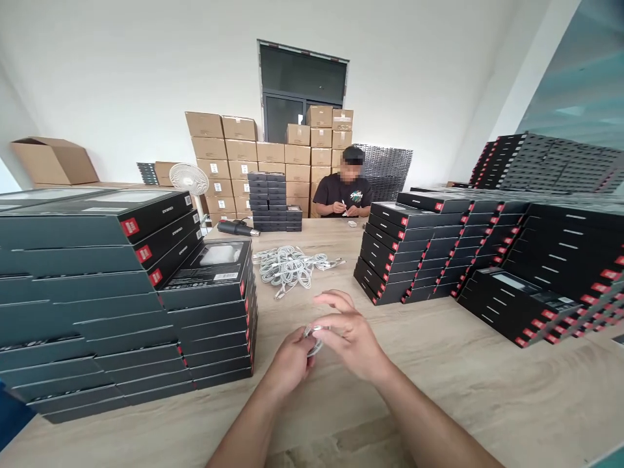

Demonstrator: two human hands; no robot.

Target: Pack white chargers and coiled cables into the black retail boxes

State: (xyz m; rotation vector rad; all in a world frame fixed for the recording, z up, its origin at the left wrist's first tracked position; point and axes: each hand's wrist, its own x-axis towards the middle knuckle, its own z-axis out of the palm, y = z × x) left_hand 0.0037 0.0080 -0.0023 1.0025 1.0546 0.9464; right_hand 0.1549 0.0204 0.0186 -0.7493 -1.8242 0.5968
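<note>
One white cable loop (312,342) lies between the hands, nearer the left hand (287,363), which pinches it. I see the right hand (350,337) spread, just beside it.

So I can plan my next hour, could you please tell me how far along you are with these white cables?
It looks fairly advanced, though I can't see inside anything. Done: the stacked black boxes on both sides appear finished. In hand: a small coil of white cable, held by your left hand, with your open right hand beside it. Left: the loose heap of white cables on the wooden table.
</note>
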